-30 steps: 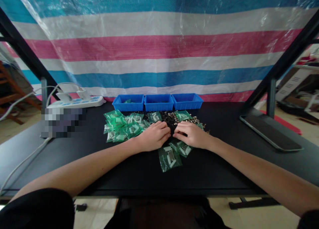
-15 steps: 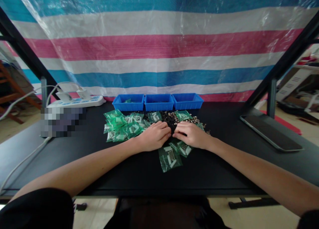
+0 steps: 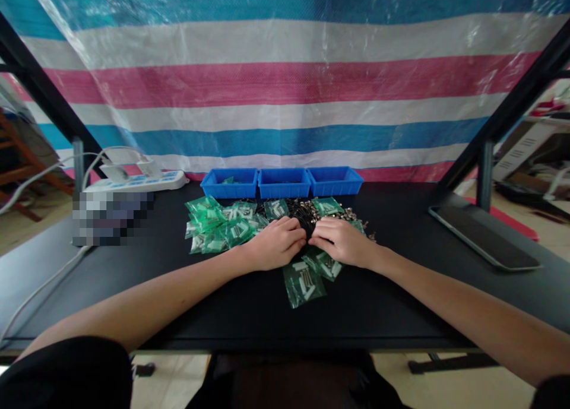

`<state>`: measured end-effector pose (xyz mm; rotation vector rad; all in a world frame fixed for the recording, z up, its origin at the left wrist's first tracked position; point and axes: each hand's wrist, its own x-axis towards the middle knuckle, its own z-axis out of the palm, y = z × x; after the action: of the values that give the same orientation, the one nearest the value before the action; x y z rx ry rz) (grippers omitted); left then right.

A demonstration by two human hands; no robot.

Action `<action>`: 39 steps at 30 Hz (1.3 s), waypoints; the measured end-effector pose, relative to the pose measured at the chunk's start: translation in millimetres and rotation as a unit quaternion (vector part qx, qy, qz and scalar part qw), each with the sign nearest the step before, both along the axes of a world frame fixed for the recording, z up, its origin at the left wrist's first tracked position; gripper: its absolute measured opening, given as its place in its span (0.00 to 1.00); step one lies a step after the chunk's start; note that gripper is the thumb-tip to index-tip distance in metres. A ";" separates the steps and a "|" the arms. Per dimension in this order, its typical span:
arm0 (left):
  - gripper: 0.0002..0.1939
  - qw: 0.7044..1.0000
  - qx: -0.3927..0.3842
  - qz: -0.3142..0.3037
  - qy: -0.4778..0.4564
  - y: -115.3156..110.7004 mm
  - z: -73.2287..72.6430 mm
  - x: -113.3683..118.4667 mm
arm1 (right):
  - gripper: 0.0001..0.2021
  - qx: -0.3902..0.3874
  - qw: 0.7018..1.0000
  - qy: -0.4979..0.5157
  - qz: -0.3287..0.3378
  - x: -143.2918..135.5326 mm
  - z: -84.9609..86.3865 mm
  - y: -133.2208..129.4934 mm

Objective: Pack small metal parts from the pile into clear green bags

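Both hands meet near the middle of the black table, fingertips a small gap apart. My left hand is closed, fingers curled together; anything pinched in it is too small to make out. My right hand is also closed, thumb against the fingers, with its contents hidden. Behind them lies a pile of thin black pieces and small metal parts. Green bags holding white and metal pieces are heaped beyond my left forearm. Another green bag lies just in front of the hands, overlapping a second one.
Three blue bins stand in a row at the back. A white power strip with plugs and cables is at the left, beside a blurred-out object. A phone lies at the right. Behind hangs a striped sheet.
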<state>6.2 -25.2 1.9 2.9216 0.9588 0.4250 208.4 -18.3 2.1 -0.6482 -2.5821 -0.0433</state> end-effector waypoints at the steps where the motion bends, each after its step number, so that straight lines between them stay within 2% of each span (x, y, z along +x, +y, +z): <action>1: 0.14 1.000 -0.001 0.000 0.000 -0.1 0.2 0.1 | 0.17 0.003 1.000 0.000 0.000 -0.1 -0.1 -0.1; 10: 0.14 1.000 0.000 -0.002 -0.009 0.2 -1.4 -0.8 | 0.17 0.002 1.000 0.001 0.003 0.6 -1.8 0.6; 20: 0.15 1.000 0.002 0.000 -0.005 0.1 -1.4 -0.3 | 0.17 -0.065 0.998 0.011 0.014 2.3 3.1 -0.7; 39: 0.14 1.000 -0.002 -0.004 -0.010 0.6 -1.3 -0.4 | 0.17 -0.067 0.998 0.013 0.007 1.3 0.3 0.3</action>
<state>5.9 -24.6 0.6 2.9114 0.9440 0.4504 209.7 -18.0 2.4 -0.6730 -2.5804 0.1428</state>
